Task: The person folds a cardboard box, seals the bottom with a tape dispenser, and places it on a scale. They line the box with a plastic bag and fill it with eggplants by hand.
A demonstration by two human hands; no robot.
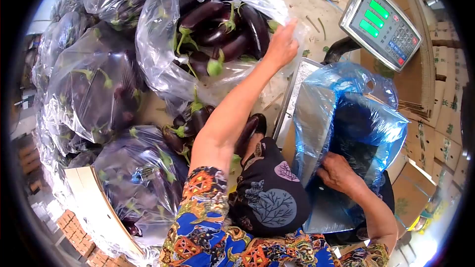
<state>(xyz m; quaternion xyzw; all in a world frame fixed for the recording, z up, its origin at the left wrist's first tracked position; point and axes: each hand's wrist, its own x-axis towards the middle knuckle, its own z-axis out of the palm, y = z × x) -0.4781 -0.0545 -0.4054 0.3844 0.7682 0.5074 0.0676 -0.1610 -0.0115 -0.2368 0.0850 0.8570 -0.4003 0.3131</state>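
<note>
My left hand [283, 44] is stretched forward, its fingers closed on the rim of a clear plastic bag [156, 64]. Inside that open bag lie several dark purple eggplants [210, 15] with green stems. Lower right, my right hand [340, 173] is inside a carton lined with a blue plastic bag [316, 101]. Its fingers are curled against the blue film near the carton's left side, partly hidden. More loose eggplants [200, 116] lie on the floor beside my left forearm.
A scale display [381, 22] with green digits stands at upper right, above the scale platform [297, 84]. Filled eggplant bags [94, 84] crowd the left side. Flattened cartons [445, 94] are stacked at right. A cardboard piece [99, 202] stands at lower left.
</note>
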